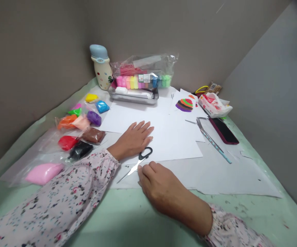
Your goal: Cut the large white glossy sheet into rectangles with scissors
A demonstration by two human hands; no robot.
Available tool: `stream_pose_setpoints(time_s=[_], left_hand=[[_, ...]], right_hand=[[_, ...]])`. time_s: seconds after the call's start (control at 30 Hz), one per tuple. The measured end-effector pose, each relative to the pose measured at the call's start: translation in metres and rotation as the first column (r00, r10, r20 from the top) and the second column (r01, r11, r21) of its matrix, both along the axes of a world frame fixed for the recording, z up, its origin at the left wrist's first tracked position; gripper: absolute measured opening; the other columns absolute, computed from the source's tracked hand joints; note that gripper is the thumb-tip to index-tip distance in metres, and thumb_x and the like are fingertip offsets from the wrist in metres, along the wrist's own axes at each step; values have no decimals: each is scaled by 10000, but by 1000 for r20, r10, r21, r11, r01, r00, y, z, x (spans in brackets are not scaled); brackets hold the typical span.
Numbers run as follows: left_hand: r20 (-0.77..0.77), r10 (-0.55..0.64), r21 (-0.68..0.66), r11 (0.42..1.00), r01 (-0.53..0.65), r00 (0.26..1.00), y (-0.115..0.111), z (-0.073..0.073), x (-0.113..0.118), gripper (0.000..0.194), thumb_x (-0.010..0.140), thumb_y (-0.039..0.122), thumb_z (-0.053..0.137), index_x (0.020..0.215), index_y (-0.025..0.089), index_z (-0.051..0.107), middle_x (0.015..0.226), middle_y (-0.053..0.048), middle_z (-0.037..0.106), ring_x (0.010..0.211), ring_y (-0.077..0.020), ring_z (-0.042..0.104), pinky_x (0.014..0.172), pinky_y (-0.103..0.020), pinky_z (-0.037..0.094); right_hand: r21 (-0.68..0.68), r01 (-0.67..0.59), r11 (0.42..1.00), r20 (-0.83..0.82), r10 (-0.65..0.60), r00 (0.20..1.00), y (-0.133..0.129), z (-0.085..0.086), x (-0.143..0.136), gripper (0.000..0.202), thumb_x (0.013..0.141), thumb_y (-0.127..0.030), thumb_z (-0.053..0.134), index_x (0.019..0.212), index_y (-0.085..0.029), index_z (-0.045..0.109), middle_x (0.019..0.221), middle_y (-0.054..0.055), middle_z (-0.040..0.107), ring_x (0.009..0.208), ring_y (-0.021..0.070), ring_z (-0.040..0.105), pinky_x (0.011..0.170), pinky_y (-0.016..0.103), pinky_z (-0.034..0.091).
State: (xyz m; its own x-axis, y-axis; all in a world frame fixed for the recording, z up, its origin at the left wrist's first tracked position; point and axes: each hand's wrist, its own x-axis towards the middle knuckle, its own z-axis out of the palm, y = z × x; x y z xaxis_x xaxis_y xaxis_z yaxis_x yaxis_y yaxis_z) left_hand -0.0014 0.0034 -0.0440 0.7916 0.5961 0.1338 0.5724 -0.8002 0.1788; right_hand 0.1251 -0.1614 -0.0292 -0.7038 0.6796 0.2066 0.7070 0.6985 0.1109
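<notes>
Two hands (134,140) seen, one pair of scissors (136,165) laid between, eleven coloured packets (93,136) counted left of hands, one phone (223,130) at right.

A pale green desk (128,219) fits into a recess between a plain brownish-grey left wall (30,44), a matching back wall (164,31) with a thin pale streak (220,8) high up, and a cooler grey right wall (274,75). Soft light falls dimly; the dark upper right corner is perhaps shadow
</notes>
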Motion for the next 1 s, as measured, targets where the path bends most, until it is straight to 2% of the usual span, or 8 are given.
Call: stream_pose_setpoints(time_s=[0.23,0.47,0.57,0.67,0.77,0.87,1.0], left_hand=[[-2,1,9,1000,-1,1000,-3,2,0,545,1047,422,248,1522,189,381,1639,-82,314,1514,-256,213,1219,-459,129],[3,1,6,1000,-1,1000,0,0,0,553,1046,430,235,1514,184,398,1632,-90,326,1505,-276,234,1209,-490,149],[4,3,1,1000,-3,1000,1,0,1,553,1045,432,232,1518,194,393,1635,-80,323,1508,-270,227,1210,-485,146],[17,6,-5,1000,-6,1000,0,0,0,550,1046,434,232,1519,204,392,1636,-75,321,1513,-259,217,1214,-476,142],[20,9,-6,1000,-9,1000,0,-1,0,544,1046,429,242,1519,204,392,1637,-76,318,1515,-254,217,1216,-471,140],[21,12,-10,1000,-11,1000,1,-1,0,534,1040,423,269,1512,208,399,1633,-73,326,1512,-254,229,1214,-474,151],[48,15,-22,1000,-14,999,3,2,0,529,1006,429,369,1463,177,458,1595,-101,398,1489,-263,296,1210,-472,198]], right_hand=[[-6,7,1000,67,-7,998,-4,0,3,236,888,26,439,937,-98,635,953,149,628,743,228,441,592,368,328],[24,39,999,-40,-38,998,0,2,-4,287,886,53,380,927,-90,625,884,139,593,719,232,432,574,360,332],[-6,30,1000,-47,-30,998,-4,6,-3,308,869,59,392,1028,-59,628,906,138,599,723,228,433,582,360,346],[-62,23,998,-67,-27,997,-15,6,1,368,888,12,407,1214,-11,576,921,137,602,742,236,445,599,368,384],[-97,56,994,-127,-68,990,-29,0,8,409,915,-51,446,1315,-43,527,920,115,613,763,238,479,624,371,424],[-101,122,987,-216,-142,966,-44,-6,19,337,917,-73,503,1242,-121,579,894,84,629,745,221,516,640,357,454],[-90,174,981,-324,-194,926,-58,-5,35,245,943,-75,475,1145,-129,604,928,113,664,792,226,588,663,350,506]])
